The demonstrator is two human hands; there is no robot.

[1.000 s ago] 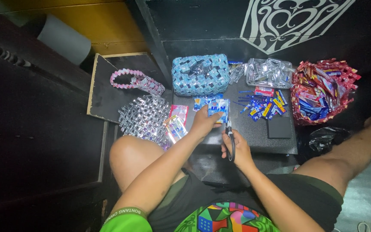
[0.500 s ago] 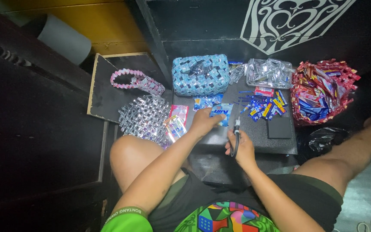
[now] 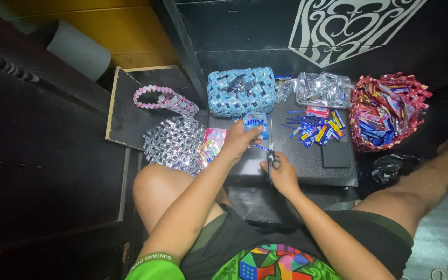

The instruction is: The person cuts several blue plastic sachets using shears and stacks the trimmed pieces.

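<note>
One blue wrapper [image 3: 255, 123] held in left hand [image 3: 239, 141], fingers pinched on its lower edge, above dark tabletop [image 3: 307, 161]. One pair of scissors [image 3: 271, 153] gripped in right hand [image 3: 282, 173], blades pointed up at wrapper. Two woven pieces noted: blue pouch [image 3: 240, 91], silver mat [image 3: 174, 141]. One pink woven strap [image 3: 164, 99] laid on black board [image 3: 130, 111]. One clear tray [image 3: 323, 88], one red woven basket [image 3: 387, 109], one pile of cut strips [image 3: 317, 128]. Walls black, white ornament painted.
</note>
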